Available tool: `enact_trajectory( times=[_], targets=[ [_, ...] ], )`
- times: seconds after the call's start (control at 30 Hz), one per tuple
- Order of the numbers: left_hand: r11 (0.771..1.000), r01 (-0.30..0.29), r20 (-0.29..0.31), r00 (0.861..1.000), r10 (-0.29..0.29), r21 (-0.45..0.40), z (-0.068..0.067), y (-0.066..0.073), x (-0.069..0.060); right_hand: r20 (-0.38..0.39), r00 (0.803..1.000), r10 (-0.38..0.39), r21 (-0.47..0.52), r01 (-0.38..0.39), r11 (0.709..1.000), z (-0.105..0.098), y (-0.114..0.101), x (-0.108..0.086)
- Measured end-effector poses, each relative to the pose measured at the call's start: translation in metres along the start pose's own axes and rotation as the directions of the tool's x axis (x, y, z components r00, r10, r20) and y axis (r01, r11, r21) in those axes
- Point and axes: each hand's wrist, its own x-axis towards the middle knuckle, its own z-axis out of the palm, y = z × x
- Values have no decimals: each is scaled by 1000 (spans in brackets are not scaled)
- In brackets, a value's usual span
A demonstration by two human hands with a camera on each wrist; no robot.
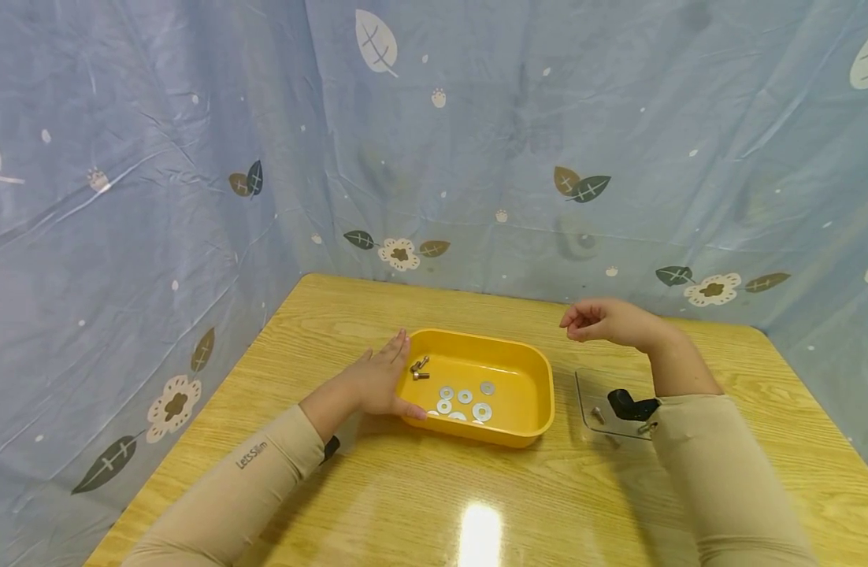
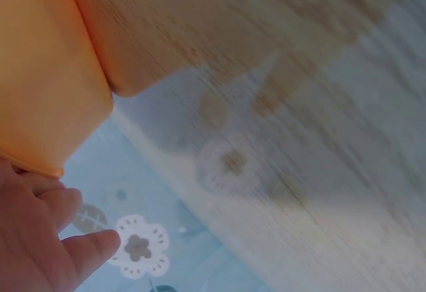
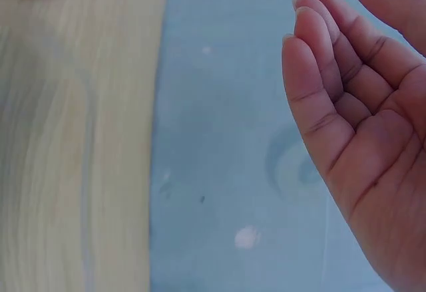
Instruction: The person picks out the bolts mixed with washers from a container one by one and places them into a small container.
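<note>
A yellow tray (image 1: 533, 429) stands on the wooden table. My left hand (image 1: 379, 383) rests against its left end, fingers fairly straight along the rim and thumb on the front rim. Inside the tray, several flat metal washers (image 1: 481, 412) lie toward the front, and a few small bolts (image 1: 421, 376) lie at the left. To the right, my right hand (image 1: 607, 321) is raised above the table with fingers loosely bent. In the right wrist view its palm (image 3: 379, 146) shows nothing held, and the thumb is apart from the fingers. Below it lies a clear plate (image 1: 588, 402) with bolts (image 1: 598, 415) at its near corners.
A black wrist camera (image 1: 627, 405) on the right wrist hides part of the clear plate. Blue patterned cloth (image 1: 462, 157) hangs behind and to the left of the table (image 1: 406, 504). A bright reflection falls on the table's front.
</note>
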Motion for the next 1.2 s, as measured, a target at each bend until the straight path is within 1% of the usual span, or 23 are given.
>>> enact_trajectory(
  times=[0.27,0.5,0.67,0.87,1.1,1.2],
  targets=[
    [1000,2,-1,1000,-2,15,1,-1,1,0,999,-50,-24,50,998,13,-28,29],
    [999,0,-13,1000,1,33,2,-1,2,5,994,-112,1,112,994,31,-47,50],
    [1000,-3,-18,1000,4,24,3,-2,2,12,988,-155,22,155,988,44,-55,64],
    [1000,1,-16,1000,-1,23,4,-3,2,24,977,-212,25,211,977,60,-64,82],
    [1000,6,-20,1000,-6,8,5,-3,2,58,975,-214,53,211,976,80,-71,100],
    [1000,6,-20,1000,-6,0,5,-3,2,65,971,-229,45,226,973,87,-71,106]
  ],
)
